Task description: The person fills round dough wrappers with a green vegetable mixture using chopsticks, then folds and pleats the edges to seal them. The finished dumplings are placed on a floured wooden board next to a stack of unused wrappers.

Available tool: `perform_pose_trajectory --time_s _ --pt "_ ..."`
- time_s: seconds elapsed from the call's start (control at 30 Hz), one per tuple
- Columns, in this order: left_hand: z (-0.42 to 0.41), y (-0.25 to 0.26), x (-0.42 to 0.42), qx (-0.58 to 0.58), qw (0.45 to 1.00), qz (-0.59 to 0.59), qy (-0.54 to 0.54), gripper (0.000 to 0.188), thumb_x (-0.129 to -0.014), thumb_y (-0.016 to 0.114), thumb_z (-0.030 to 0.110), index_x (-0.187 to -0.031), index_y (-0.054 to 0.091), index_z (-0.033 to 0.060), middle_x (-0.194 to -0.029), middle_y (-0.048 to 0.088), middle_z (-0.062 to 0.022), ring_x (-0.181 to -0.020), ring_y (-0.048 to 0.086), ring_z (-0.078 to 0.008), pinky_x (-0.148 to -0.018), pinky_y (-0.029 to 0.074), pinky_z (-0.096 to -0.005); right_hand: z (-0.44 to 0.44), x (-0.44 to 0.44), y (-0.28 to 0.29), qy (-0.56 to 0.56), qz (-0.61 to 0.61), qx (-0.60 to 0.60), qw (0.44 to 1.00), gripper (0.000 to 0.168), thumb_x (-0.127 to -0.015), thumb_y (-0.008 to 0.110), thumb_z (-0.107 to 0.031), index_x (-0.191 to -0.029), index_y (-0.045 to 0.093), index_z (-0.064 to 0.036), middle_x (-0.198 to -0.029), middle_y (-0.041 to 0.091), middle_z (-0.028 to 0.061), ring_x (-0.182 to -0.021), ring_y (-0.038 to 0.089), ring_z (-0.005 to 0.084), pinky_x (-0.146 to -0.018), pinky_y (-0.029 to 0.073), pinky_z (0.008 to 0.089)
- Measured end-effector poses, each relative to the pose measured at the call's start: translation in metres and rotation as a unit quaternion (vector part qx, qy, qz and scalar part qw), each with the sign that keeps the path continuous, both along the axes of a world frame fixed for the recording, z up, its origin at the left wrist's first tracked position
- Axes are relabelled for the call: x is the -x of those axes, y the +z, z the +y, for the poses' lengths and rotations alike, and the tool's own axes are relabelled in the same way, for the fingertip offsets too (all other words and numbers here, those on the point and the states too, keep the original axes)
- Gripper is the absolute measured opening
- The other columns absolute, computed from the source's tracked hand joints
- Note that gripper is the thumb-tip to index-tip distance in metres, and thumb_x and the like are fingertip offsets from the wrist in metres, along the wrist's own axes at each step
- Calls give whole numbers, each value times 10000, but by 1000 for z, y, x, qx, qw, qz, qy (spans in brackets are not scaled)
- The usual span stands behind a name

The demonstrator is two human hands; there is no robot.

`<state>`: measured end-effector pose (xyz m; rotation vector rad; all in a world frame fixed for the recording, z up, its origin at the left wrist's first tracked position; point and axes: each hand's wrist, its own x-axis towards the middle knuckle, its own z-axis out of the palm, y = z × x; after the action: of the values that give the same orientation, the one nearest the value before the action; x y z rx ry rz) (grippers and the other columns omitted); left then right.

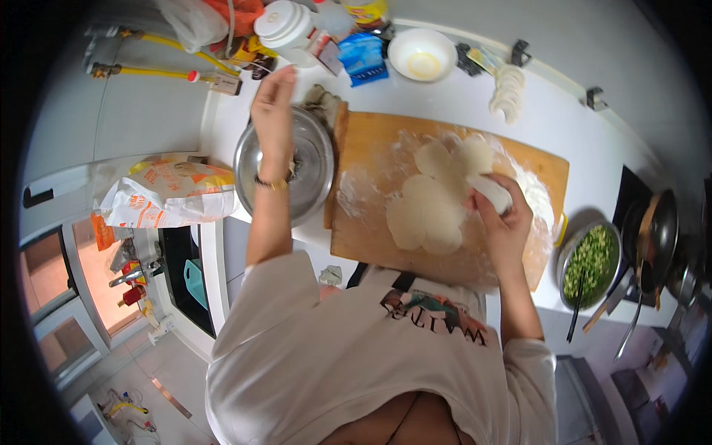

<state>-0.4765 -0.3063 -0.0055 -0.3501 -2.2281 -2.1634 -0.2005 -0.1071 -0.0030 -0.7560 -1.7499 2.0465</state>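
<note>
My right hand (507,217) grips a pale piece of dough (489,194) above the right part of a floured wooden board (367,233). Several flat round dough wrappers (425,214) lie overlapping on the board beside that hand. My left hand (275,105) is raised over the far side of a stainless steel bowl (317,167). Its fingers are bent together and blurred, so whether anything is between them is unclear. The forearm hides part of the bowl and its contents. A wooden rolling pin (336,167) lies along the board's left edge.
At right stands a metal bowl of chopped greens (592,261) with chopsticks, near a pan (662,239). Several folded dumplings (507,92) line the back counter. A white bowl (423,55), blue packet (362,58) and white tub (283,25) stand behind. A printed bag (167,194) sits left.
</note>
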Motion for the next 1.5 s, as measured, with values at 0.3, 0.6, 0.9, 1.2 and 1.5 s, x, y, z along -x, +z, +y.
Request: perform_pose_trajectory --time_s 0.3,0.6,0.9,1.2,1.5 --pt "126 74 -210 78 915 149 -367 274 -671 711 -62 -926 676 33 -1085 604 -81 -1016 542 -193 -897 424 -322 36 -53 45 77 56 -144 985 349 -797 548 65 -1130 473 -7 -958 628 152 -871 653 223 -730 502 291" --pt "171 96 -297 128 889 299 -322 63 -714 700 -6 -764 662 -7 -849 666 -77 -871 559 -204 -803 420 -316 78 -126 67 61 137 -211 966 386 -770 550 61 -1133 439 -6 -1016 600 170 -962 623 258 -782 509 344" --pt "189 84 -359 -89 961 79 -250 44 -770 657 -35 -813 653 -24 -903 644 -113 -752 578 -112 -593 463 -204 89 -164 71 79 193 -67 976 353 -796 531 62 -1133 439 14 -1054 545 120 -919 595 189 -752 536 299" --pt "184 82 -355 -244 941 -37 -233 59 -836 607 -34 -892 620 -46 -965 635 -132 -672 560 -65 -518 448 -169 64 -152 78 17 246 8 969 254 -890 532 -28 -1120 429 3 -1011 549 87 -816 585 128 -709 511 260" --pt "170 78 -333 -252 945 6 -206 93 -863 595 23 -918 614 -49 -1020 630 -146 -605 517 -50 -469 382 -149 40 -124 78 -12 266 71 961 285 -908 558 -100 -1135 409 -11 -992 559 80 -852 568 123 -722 496 262"
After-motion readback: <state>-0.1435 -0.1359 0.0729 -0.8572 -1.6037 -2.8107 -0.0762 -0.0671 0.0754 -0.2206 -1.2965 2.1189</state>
